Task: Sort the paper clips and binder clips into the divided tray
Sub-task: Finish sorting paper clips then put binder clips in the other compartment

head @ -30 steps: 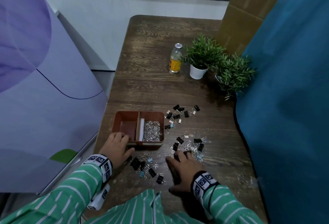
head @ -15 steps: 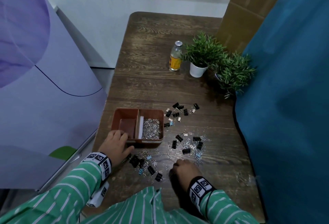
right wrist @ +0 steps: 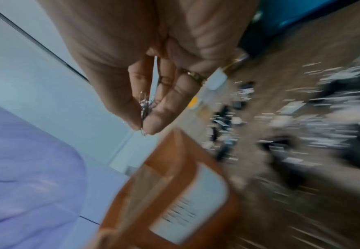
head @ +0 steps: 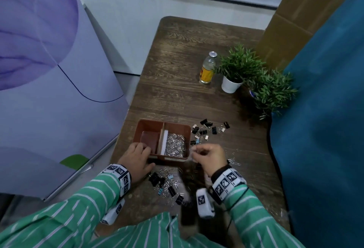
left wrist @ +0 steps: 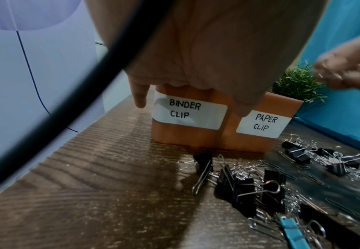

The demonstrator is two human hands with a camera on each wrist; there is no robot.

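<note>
The dark wooden table (head: 177, 60) stands beside a teal curtain (head: 325, 110). The right hand (head: 209, 157) pinches paper clips (right wrist: 145, 104); the left hand (head: 136, 159) grips the tray (head: 177, 126).

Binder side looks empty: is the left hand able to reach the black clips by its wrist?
Likely yes: the left hand need only release the brown divided tray; the black metal binder clips lie uncovered.

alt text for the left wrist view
A left hand holds the near wall of an orange divided tray labelled BINDER CLIP left and PAPER CLIP right. Black binder clips and silver paper clips lie mixed on the wooden table in front; a blurred right hand is upper right.
</note>
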